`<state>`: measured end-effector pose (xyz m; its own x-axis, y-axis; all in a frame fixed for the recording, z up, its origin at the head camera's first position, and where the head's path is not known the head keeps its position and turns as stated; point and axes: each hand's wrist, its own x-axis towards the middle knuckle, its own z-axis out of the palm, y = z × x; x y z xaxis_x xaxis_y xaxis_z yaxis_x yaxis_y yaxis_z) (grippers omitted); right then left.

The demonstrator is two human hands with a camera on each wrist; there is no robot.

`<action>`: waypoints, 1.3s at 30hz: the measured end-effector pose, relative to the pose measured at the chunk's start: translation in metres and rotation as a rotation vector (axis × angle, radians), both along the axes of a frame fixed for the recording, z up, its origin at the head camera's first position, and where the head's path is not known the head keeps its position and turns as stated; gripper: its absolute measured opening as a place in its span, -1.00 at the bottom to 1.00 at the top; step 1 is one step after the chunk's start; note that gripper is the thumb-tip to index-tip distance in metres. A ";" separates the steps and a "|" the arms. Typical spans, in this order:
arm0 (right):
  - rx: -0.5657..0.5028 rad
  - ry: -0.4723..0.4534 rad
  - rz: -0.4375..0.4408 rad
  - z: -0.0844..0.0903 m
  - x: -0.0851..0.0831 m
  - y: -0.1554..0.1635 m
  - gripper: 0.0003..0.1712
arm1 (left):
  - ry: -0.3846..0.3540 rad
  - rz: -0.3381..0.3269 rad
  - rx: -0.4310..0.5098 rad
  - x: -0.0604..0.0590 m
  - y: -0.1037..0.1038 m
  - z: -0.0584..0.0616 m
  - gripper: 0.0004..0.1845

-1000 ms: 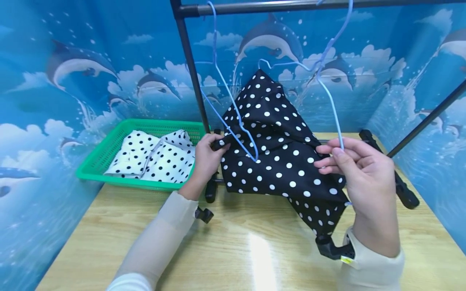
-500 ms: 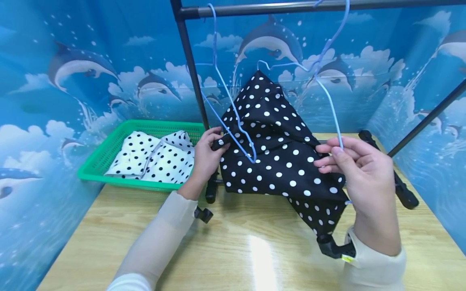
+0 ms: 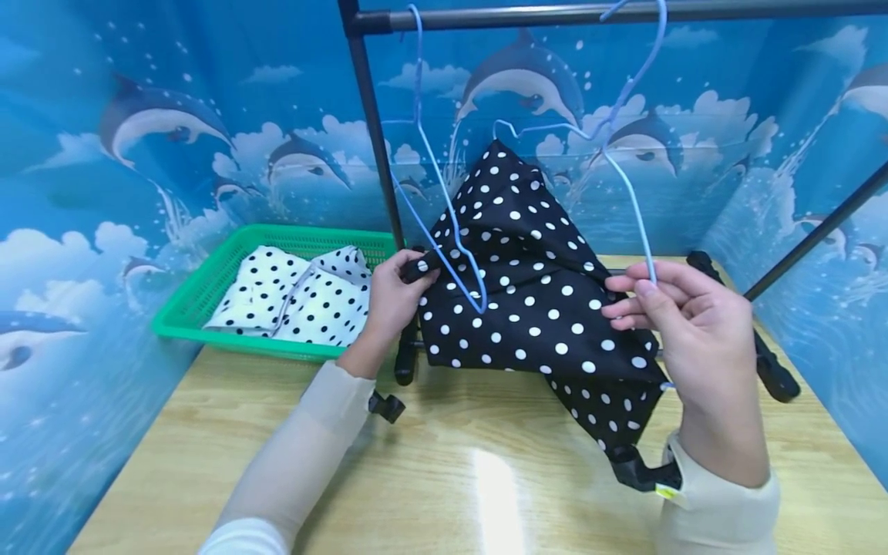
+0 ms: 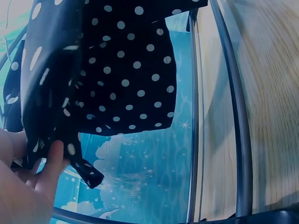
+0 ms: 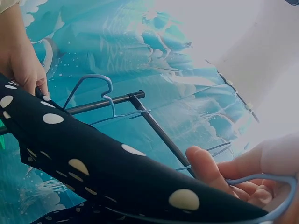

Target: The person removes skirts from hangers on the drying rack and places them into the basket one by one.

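Observation:
A black garment with white dots (image 3: 534, 293) hangs in folds between my two hands, draped on a blue wire hanger (image 3: 627, 185). In the head view my left hand (image 3: 395, 297) pinches the garment's bunched left edge; the left wrist view shows thumb and fingers (image 4: 49, 163) closed on the fabric. My right hand (image 3: 701, 331) holds the lower right bend of the hanger between thumb and fingers, and the right wrist view shows the blue wire (image 5: 261, 177) running through that hand. Fabric covers much of this hanger's lower part.
A second blue hanger (image 3: 444, 208) hangs bare from the black rail (image 3: 513, 15), overlapping the garment's left side. At the left, a green basket (image 3: 229, 339) holds a white cloth with black dots (image 3: 305, 297). Rack feet (image 3: 773, 370) stand on the wooden table (image 3: 430, 470).
The head view has shifted slightly. Both hands keep their grips on garment and hanger, with the fabric almost unchanged.

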<state>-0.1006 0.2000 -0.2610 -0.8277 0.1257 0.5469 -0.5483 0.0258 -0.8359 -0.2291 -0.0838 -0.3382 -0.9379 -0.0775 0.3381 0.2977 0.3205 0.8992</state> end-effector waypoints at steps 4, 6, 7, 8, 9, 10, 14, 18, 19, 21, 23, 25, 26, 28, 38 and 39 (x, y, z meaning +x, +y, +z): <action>0.001 -0.002 0.004 -0.001 -0.001 0.000 -0.80 | 0.007 -0.006 0.003 0.000 -0.001 0.001 -0.82; 0.001 -0.002 0.010 -0.001 -0.001 0.000 -0.80 | 0.007 -0.010 0.011 0.001 -0.001 0.001 -0.81; 0.002 -0.001 0.012 -0.001 -0.001 0.000 -0.80 | 0.006 -0.014 0.016 0.001 -0.002 0.001 -0.81; 0.001 0.001 0.016 -0.001 -0.001 0.000 -0.80 | 0.004 -0.017 0.023 0.002 -0.002 0.002 -0.80; 0.003 0.002 0.018 -0.002 -0.001 0.000 -0.80 | 0.002 -0.022 0.032 0.002 -0.002 0.002 -0.79; 0.006 0.005 0.017 -0.001 -0.001 0.000 -0.80 | -0.001 -0.026 0.042 0.002 -0.003 0.002 -0.78; 0.018 0.005 0.009 -0.001 -0.001 0.000 -0.80 | -0.027 -0.050 0.097 0.003 -0.005 0.004 -0.70; 0.030 -0.005 -0.008 -0.001 -0.001 0.000 -0.79 | -0.056 -0.069 0.161 0.002 -0.006 0.005 -0.62; 0.033 -0.009 -0.013 -0.001 -0.001 -0.001 -0.79 | -0.063 -0.072 0.177 0.002 -0.006 0.006 -0.61; 0.038 -0.016 -0.019 -0.001 -0.001 -0.001 -0.79 | -0.079 -0.075 0.202 0.002 -0.007 0.006 -0.59; 0.041 -0.019 -0.022 -0.001 -0.001 -0.001 -0.79 | -0.099 -0.074 0.219 0.002 -0.007 0.007 -0.58; 0.042 -0.021 -0.024 -0.001 -0.001 -0.001 -0.79 | -0.126 -0.064 0.221 0.002 -0.007 0.007 -0.58; 0.042 -0.020 -0.023 -0.001 -0.001 -0.001 -0.79 | -0.142 -0.057 0.213 0.001 -0.008 0.007 -0.58; 0.039 -0.017 -0.019 -0.001 -0.001 -0.001 -0.79 | -0.182 -0.043 0.196 0.000 -0.008 0.006 -0.57; 0.045 -0.009 -0.009 -0.001 -0.001 -0.002 -0.80 | -0.400 -0.054 0.198 -0.007 -0.009 0.001 -0.50; 0.043 -0.009 -0.006 -0.001 -0.001 -0.002 -0.80 | -0.429 -0.072 0.216 -0.008 -0.009 0.000 -0.48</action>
<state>-0.1013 0.1977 -0.2620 -0.8320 0.1071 0.5444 -0.5405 0.0649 -0.8388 -0.2370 -0.0927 -0.3387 -0.9948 -0.0327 -0.0969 -0.0998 0.1056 0.9894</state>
